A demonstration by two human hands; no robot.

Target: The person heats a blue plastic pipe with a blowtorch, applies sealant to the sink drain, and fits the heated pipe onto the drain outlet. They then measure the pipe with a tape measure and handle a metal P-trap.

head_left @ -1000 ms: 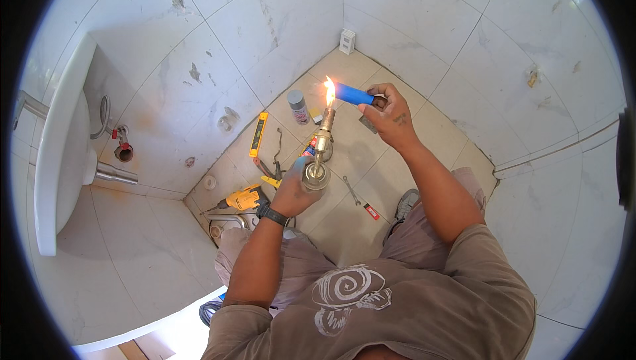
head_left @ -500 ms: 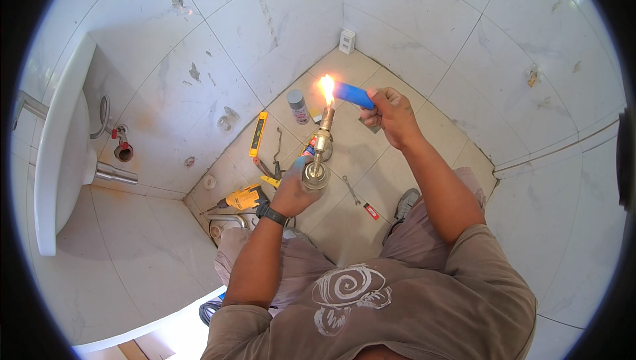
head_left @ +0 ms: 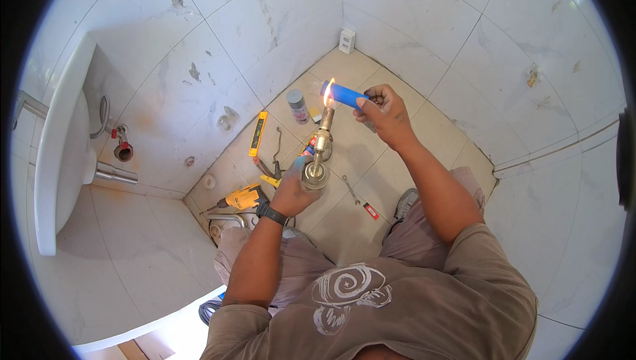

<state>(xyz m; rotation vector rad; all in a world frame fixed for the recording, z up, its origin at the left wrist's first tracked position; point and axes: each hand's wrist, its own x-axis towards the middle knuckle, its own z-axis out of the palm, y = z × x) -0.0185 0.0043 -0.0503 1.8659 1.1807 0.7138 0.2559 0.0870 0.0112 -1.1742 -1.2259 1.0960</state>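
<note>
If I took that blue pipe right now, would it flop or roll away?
The blue pipe probably feels stiff: the right hand holds one end and the rest sticks out straight. Its other end may be hot and a bit soft, because the flame shows right there. It would likely roll, since it looks round.

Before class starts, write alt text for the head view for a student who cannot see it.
A person's right hand holds a blue tube at the flame of a brassy torch in the left hand; a spray can and yellow drill are on the floor.
</note>
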